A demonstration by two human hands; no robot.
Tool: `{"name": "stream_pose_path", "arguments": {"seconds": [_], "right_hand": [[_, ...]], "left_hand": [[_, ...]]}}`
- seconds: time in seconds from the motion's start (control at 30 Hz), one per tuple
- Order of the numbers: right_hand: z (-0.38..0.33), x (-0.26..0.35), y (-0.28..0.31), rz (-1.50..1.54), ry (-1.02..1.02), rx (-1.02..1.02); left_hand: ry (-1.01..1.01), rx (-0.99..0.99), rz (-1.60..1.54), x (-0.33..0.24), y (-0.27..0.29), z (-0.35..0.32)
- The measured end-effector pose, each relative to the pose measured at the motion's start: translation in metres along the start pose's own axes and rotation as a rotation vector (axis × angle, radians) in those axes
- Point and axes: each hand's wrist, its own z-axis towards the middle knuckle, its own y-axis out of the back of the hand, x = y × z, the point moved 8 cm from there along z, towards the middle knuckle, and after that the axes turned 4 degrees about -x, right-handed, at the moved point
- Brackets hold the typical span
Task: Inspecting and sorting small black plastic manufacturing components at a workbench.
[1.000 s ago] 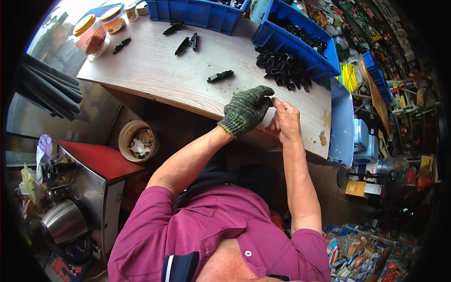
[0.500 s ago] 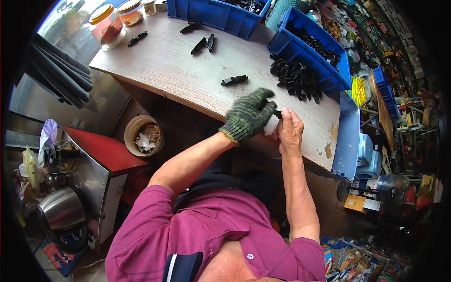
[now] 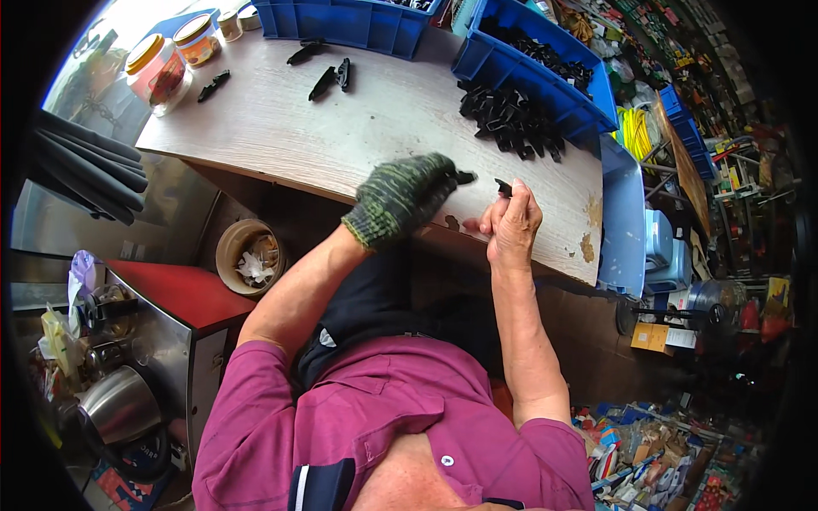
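My left hand [image 3: 407,198], in a dark green mottled knit glove, is closed over the front of the table. A black plastic part [image 3: 464,177] sticks out from its fingertips; the rest is hidden by the glove. To its right my bare right hand [image 3: 513,223] pinches a small black piece [image 3: 504,186] between thumb and finger. The two hands are apart. Beyond them lies a heap of black plastic clips [image 3: 511,121] on the table. Several longer black parts [image 3: 322,83] lie scattered toward the far left.
Blue crates [image 3: 545,81] of black parts stand along the back of the wood-grain table [image 3: 256,128]. Lidded jars [image 3: 158,72] sit at the far left corner. Below the table edge are a waste bucket [image 3: 228,255] and a red-topped cabinet [image 3: 175,289] with a steel kettle [image 3: 119,402].
My left hand has moved left, away from the right hand, and taken up the black part that lay alone on the table. The white scrap between my hands is out of sight.
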Motion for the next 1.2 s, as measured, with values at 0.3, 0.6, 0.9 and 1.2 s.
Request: {"name": "stream_pose_path", "arguments": {"seconds": [0.3, 0.6, 0.9, 1.2], "right_hand": [[-0.004, 0.003, 0.000, -0.053, 0.020, -0.020], [-0.006, 0.004, 0.008, -0.140, 0.166, -0.066], [-0.003, -0.001, 0.017, -0.009, -0.016, -0.118], [0.026, -0.001, 0.059, 0.070, -0.173, -0.434]], "left_hand": [[0.202, 0.085, -0.240, -0.001, -0.037, -0.005], [0.428, -0.097, -0.342, -0.011, -0.068, -0.011], [-0.011, -0.316, 0.246, 0.016, 0.009, 0.008], [0.399, -0.143, 1.036, 0.167, 0.134, 0.041]]}}
